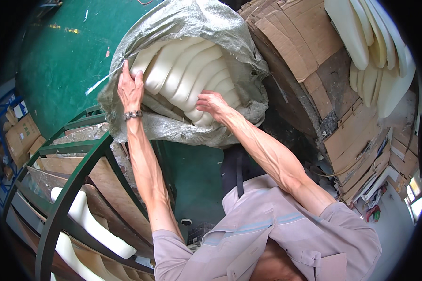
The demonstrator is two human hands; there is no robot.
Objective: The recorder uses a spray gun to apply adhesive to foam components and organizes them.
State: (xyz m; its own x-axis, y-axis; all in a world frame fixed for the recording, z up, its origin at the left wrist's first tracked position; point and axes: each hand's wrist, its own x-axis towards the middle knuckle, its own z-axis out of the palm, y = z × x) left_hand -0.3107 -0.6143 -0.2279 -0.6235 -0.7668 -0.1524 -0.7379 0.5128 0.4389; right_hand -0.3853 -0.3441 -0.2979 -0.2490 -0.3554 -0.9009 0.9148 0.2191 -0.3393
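A white woven plastic sack [183,129] stands with its mouth spread wide in front of me. Inside it, long cream foam pieces [183,70] lie packed side by side in a curved row. My left hand [130,88], with a dark bead bracelet at its wrist, rests at the sack's left rim. Its index finger and thumb are stretched and apart, beside the leftmost foam piece; the other fingers are partly hidden. Over the front part of the row, my right hand [212,104] touches the foam with loosely bent, parted fingers. Neither hand visibly grasps a piece.
At lower left is a green metal rack [75,182] with boards and curved white foam pieces [94,225]. Cardboard-covered stacks [295,42] rise on the right, with more cream foam pieces [380,42] on top. A cardboard box [23,136] stands at far left on the green floor [70,61].
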